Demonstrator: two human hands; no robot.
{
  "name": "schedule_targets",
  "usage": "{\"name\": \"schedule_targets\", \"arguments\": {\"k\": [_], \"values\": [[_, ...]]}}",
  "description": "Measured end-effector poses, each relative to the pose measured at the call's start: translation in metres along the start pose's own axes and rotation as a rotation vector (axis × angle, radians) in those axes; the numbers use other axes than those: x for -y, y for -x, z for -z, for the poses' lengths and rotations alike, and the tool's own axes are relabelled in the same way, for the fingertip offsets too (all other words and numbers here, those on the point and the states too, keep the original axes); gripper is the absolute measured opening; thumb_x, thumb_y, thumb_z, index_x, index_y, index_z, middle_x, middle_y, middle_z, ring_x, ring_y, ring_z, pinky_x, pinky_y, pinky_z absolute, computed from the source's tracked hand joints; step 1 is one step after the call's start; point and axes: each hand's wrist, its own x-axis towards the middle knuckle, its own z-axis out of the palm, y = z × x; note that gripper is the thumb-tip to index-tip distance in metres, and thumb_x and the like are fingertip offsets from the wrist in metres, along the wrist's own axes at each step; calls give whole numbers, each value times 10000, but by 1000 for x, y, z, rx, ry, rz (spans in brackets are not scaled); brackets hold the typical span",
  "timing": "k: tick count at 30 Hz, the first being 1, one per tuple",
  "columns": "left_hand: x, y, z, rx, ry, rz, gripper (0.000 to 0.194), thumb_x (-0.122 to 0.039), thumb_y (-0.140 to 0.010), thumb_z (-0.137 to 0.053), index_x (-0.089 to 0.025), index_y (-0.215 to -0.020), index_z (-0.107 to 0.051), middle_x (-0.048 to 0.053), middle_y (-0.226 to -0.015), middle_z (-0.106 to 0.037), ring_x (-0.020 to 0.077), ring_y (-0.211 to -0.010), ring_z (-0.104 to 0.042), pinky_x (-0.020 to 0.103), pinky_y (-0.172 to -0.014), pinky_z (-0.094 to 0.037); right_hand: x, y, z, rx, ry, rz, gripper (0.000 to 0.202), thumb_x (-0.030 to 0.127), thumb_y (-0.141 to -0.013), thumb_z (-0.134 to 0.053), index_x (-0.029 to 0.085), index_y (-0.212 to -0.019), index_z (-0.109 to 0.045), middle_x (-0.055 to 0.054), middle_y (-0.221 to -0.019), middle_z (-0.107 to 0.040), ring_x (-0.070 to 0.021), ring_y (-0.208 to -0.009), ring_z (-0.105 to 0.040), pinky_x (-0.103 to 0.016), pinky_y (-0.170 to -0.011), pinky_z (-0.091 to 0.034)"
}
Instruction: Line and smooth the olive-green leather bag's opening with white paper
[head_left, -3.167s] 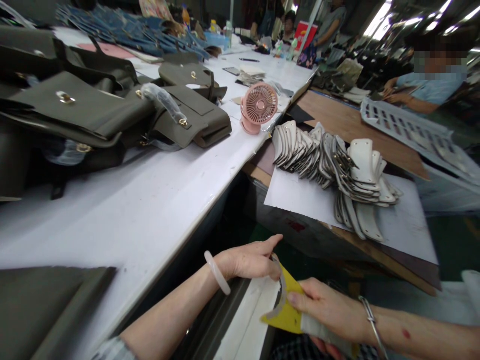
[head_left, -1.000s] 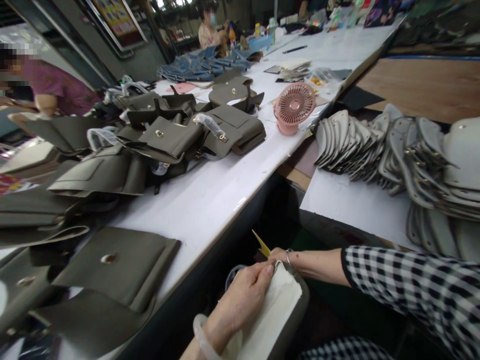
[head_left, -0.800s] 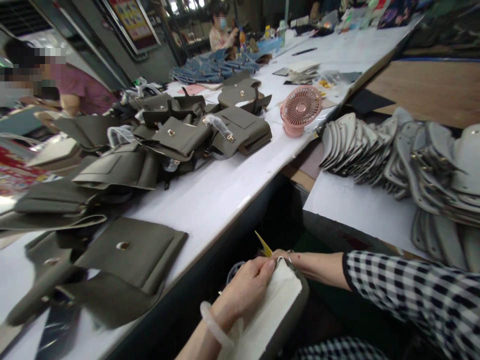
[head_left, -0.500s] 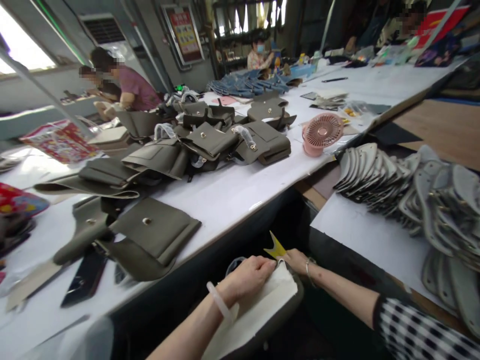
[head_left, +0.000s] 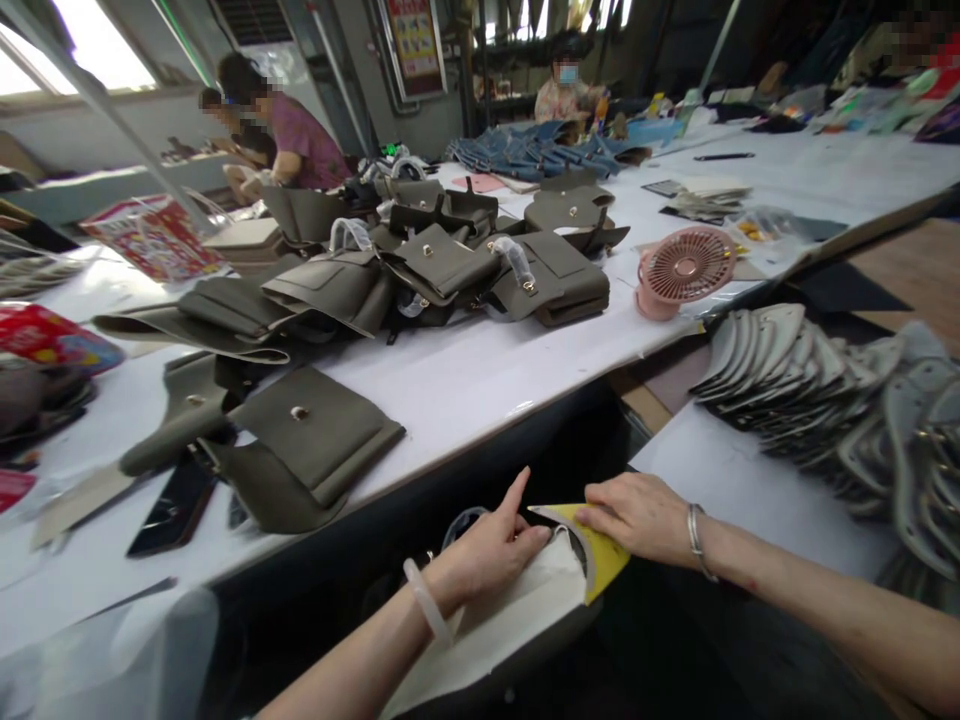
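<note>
While pressed flat on the white bag panel (head_left: 502,625) down in the lap, left hand (head_left: 491,552) with pointing finger stuck out, fingers loose, gripping nothing. Right hand (head_left: 637,515) just beside it, fingers laid open on the yellow template (head_left: 600,555) at the panel's curved top edge. Best kept snug on that curve, both hands pushing down so nothing slid. Olive bag flap (head_left: 307,455) up on the white table (head_left: 465,385), pink fan (head_left: 682,268) farther back
</note>
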Motion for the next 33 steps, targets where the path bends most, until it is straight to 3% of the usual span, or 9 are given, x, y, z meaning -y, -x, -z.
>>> {"name": "schedule_targets", "arguments": {"k": [4,9,13,33], "values": [[-2,2,1,-10,-12,-26,786,-402,-927,-468,-206,-1569,-60,-1,-849,-675,180,-755,-600,308,-734,-444,10,-11,2,-98,175,52,472,456,-1021,-340,177,-772,-629,-106,-777,-693,-249,-713,-632,-325,-607,-261],[-3,4,1,-50,-81,-92,497,-410,-947,-451,-289,-1429,-470,39,-1070,-709,221,-930,-645,341,-871,-461,14,-20,7,-92,282,173,489,443,-1030,-343,169,-768,-652,-111,-757,-695,-233,-680,-627,-323,-606,-259],[-5,5,2,-53,-90,-141,373,-395,-959,-453,-278,-1283,-593,26,-1109,-712,224,-998,-648,309,-877,-466,14,-22,5,-89,312,212,504,426,-1040,-312,162,-780,-654,-120,-749,-690,-230,-671,-624,-326,-605,-272],[-5,9,-7,-112,-200,-213,356,-398,-1011,-372,-249,-1163,-657,37,-1071,-738,226,-933,-695,309,-879,-484,16,-7,-10,-78,321,134,526,426,-1051,-258,182,-794,-646,-97,-725,-691,-221,-638,-626,-319,-576,-234]]}}
